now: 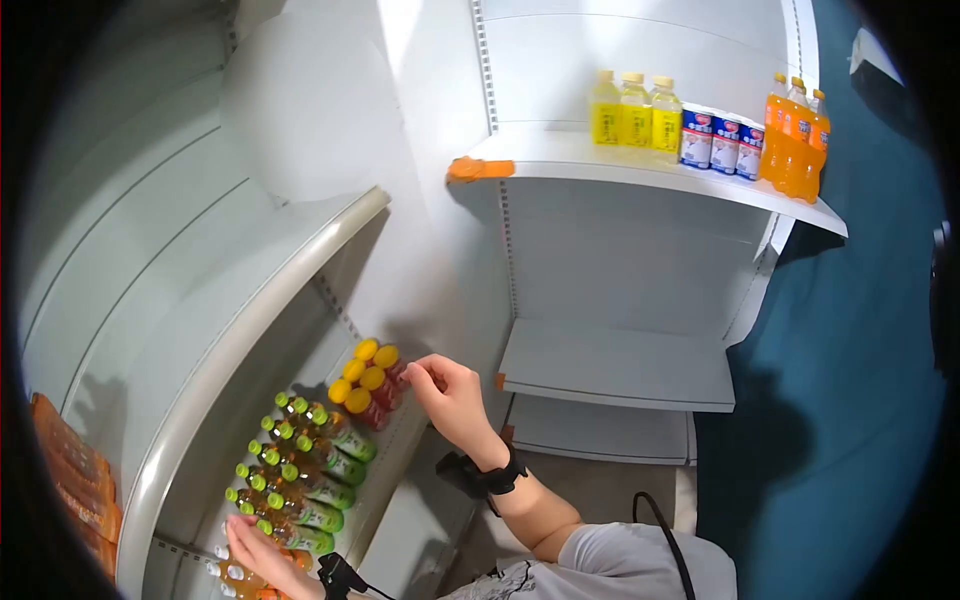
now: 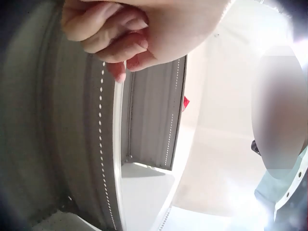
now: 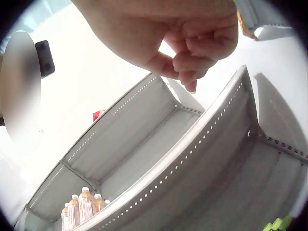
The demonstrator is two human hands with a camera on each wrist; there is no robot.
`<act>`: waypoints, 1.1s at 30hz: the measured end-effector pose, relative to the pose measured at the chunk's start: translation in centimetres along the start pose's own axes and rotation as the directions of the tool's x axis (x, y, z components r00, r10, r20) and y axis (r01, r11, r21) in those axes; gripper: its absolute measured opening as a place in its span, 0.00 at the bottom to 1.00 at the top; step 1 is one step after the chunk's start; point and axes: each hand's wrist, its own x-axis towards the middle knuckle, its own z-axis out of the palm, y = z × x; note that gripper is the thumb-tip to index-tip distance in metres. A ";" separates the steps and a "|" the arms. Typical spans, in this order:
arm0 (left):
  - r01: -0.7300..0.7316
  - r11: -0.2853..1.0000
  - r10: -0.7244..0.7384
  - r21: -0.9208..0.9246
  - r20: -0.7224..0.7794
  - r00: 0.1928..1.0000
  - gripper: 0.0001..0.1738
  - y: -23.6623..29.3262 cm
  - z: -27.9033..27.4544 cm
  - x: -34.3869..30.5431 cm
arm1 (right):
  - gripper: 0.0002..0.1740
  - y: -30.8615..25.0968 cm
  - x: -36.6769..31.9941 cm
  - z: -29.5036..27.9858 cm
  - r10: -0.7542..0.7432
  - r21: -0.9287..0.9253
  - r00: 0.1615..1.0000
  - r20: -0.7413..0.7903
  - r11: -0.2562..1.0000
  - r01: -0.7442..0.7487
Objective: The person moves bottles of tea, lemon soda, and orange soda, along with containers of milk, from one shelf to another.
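The right hand (image 1: 450, 400) hovers beside a cluster of dark red bottles with yellow caps (image 1: 372, 378) on the lower left shelf. Its fingers bend loosely toward the thumb; in the right wrist view, nothing shows in that hand (image 3: 192, 41). Several rows of green-capped bottles (image 1: 300, 462) with amber drink stand to the left of the yellow caps. At the near end of these rows, the left hand (image 1: 262, 552) reaches beside white-capped bottles (image 1: 236, 573). The left wrist view shows this hand (image 2: 120, 33) with loosely bent fingers and no thing in them.
Above the bottles runs a curved shelf edge (image 1: 250, 320). Yellow drink bottles (image 1: 634, 112), blue-and-white cans (image 1: 724, 143) and orange soda bottles (image 1: 797, 140) stand on the far upper shelf. An orange piece (image 1: 482, 169) sits on its left corner. Brown packs (image 1: 75, 480) lie far left.
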 end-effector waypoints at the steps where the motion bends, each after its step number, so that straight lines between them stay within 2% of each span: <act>1: -0.023 1.000 0.021 0.019 0.097 0.995 0.12 -1.4 1.1 0.2 | 0.10 0.4 0.6 -1.6 0.019 0.015 1.000 -0.019 1.000 -0.019; 2: -0.052 0.998 0.044 0.039 0.196 0.980 0.11 -2.0 2.2 0.0 | 0.10 0.7 1.1 -3.2 0.039 0.034 0.998 -0.039 0.999 -0.038; 3: -0.094 0.989 0.068 0.112 0.215 0.974 0.12 -0.2 5.2 -2.1 | 0.11 0.3 1.6 -5.1 0.061 0.055 0.995 -0.075 0.997 -0.057; 4: -0.120 0.991 0.100 0.062 0.263 0.960 0.12 -0.6 7.0 -3.2 | 0.11 0.4 2.3 -7.3 0.058 0.063 0.994 -0.090 0.997 -0.053; 6: -0.082 0.993 0.035 0.083 0.455 0.890 0.14 -1.4 11.8 -6.5 | 0.11 1.1 3.6 -13.2 0.163 -0.007 0.962 -0.220 0.986 -0.169; 8: -0.047 0.993 -0.016 0.106 0.525 0.851 0.14 -1.6 15.0 -8.9 | 0.12 0.9 4.2 -16.8 0.161 0.019 0.950 -0.268 0.987 -0.162; 10: -0.140 0.986 0.055 0.091 0.615 0.786 0.14 -1.4 18.1 -11.3 | 0.12 0.5 4.7 -20.0 0.161 0.037 0.938 -0.307 0.987 -0.157; 13: -0.065 0.997 0.026 0.030 0.688 0.725 0.14 -2.2 22.2 -14.7 | 0.12 -1.0 4.6 -24.4 0.110 -0.004 0.909 -0.401 0.993 -0.121; 16: -0.083 0.995 0.014 0.054 0.756 0.654 0.13 -2.2 25.8 -18.3 | 0.12 -2.4 3.7 -28.4 0.111 0.008 0.878 -0.466 0.993 -0.121; 17: -0.080 0.997 0.051 -0.002 0.790 0.612 0.12 -1.8 26.7 -19.7 | 0.12 -2.7 3.4 -29.5 0.094 -0.001 0.850 -0.518 0.994 -0.111; 18: -0.076 0.996 0.090 -0.056 0.819 0.567 0.12 -1.6 27.4 -20.8 | 0.12 -2.9 2.9 -30.5 0.079 -0.009 0.819 -0.569 0.995 -0.102; 20: -0.002 0.995 0.084 -0.100 0.827 0.555 0.11 -2.0 28.6 -22.7 | 0.12 -3.0 2.1 -32.0 0.068 -0.039 0.800 -0.597 0.993 -0.113; 22: 0.087 0.995 -0.084 0.050 0.888 0.453 0.11 -1.5 29.4 -24.1 | 0.12 -3.2 1.4 -33.5 0.060 -0.063 0.778 -0.625 0.990 -0.126; 24: 0.068 0.997 -0.050 0.024 0.910 0.412 0.11 -2.7 30.9 -24.8 | 0.12 -3.3 0.8 -34.4 0.051 -0.110 0.754 -0.655 0.980 -0.163; 26: 0.190 0.981 -0.052 -0.026 0.917 0.395 0.11 -2.4 31.9 -26.5 | 0.13 -3.7 0.7 -34.9 0.049 -0.135 0.728 -0.684 0.972 -0.193; 27: 0.196 0.979 -0.128 0.058 0.921 0.367 0.12 -1.3 32.1 -26.8 | 0.13 -3.9 0.8 -35.1 0.016 -0.179 0.737 -0.675 0.966 -0.185; 28: 0.197 0.978 -0.133 0.065 0.925 0.356 0.12 -1.1 33.2 -27.0 | 0.13 -4.2 1.2 -35.2 -0.018 -0.225 0.748 -0.663 0.958 -0.177; 29: 0.120 0.993 -0.046 0.002 0.931 0.362 0.13 -1.0 34.5 -27.2 | 0.13 -4.7 1.7 -35.0 -0.001 -0.216 0.743 -0.669 0.957 -0.192; 30: 0.045 0.997 0.041 -0.062 0.931 0.363 0.14 -0.7 36.2 -27.4 | 0.13 -4.8 3.2 -34.9 -0.010 -0.183 0.755 -0.656 0.972 -0.147; 32: 0.122 0.975 0.128 -0.188 0.914 0.385 0.14 1.3 42.2 -27.1 | 0.12 -5.3 7.9 -33.9 -0.061 -0.130 0.813 -0.579 0.991 -0.018; 33: 0.187 0.949 0.167 -0.252 0.911 0.377 0.14 3.6 44.8 -27.0 | 0.12 -5.8 10.4 -33.0 -0.062 -0.178 0.845 -0.531 0.983 -0.040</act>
